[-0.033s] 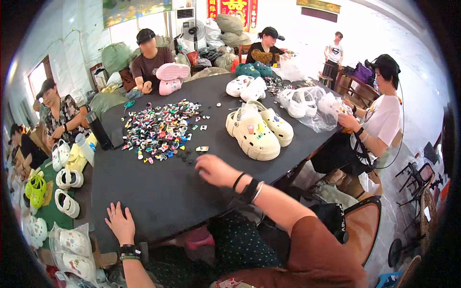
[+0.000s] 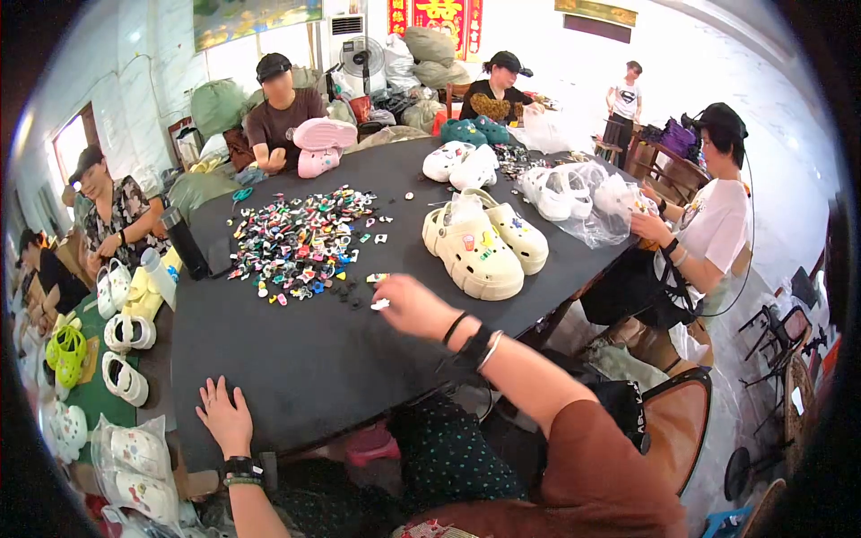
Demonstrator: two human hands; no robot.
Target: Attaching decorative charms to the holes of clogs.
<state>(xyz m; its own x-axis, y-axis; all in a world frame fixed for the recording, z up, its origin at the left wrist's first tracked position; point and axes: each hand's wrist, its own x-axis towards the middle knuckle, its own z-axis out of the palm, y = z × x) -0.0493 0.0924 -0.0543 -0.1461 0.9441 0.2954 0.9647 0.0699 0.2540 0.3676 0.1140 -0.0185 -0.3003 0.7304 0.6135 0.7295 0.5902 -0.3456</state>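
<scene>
Charm [image 2: 380, 304] sits pinched in right hand [image 2: 408, 307] grip, above table [image 2: 305, 368].

- The table [image 2: 314, 368] top looks black, matt and smooth.
- The cream clogs [image 2: 484, 242] look like smooth rubbery plastic.
- The clear bag [image 2: 601, 211] looks like shiny thin plastic.

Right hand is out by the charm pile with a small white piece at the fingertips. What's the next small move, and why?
Probably carry the small white piece from the right hand to the cream clogs: they lie just right of it, and the left hand rests flat on the black table.
</scene>
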